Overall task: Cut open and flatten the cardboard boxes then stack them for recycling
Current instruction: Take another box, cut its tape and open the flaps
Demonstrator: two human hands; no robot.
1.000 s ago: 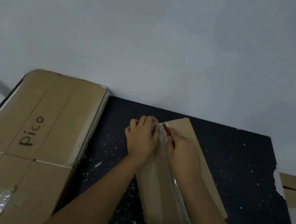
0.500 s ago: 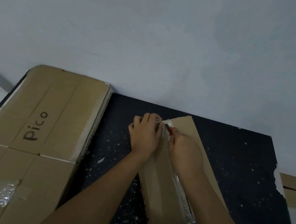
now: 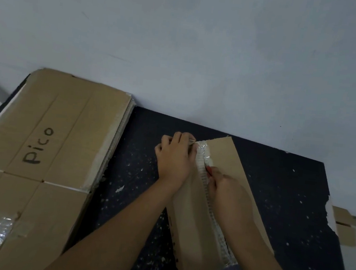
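Cutting along the taped seam was judged to be the step in hand. A long narrow cardboard box (image 3: 187, 221) was lying on the dark tabletop (image 3: 287, 190), in its middle part, with the far end close to the back edge by the wall (image 3: 182, 47). Its long axis ran from the near edge toward the back edge, with the far end leaned a little to the left. The shiny tape seam (image 3: 205, 186) was seen along the top ridge, following the same axis.

The left hand (image 3: 173, 158) was laid on the far end of the box, with the fingers curled over its left side, so the box was held firm. The right hand (image 3: 226, 190) was closed around a small red cutter (image 3: 208, 169), of which only a little was visible, and the tip was placed at the seam near the far end.

The task was judged to be only partly done: this box was not yet opened. For the next move, the blade would probably need to be drawn along the seam toward the near end, with the box pressed down against sliding.

A stack of flattened cardboard (image 3: 46, 143), marked "Pico", was resting on the left side of the tabletop, well apart from the box.
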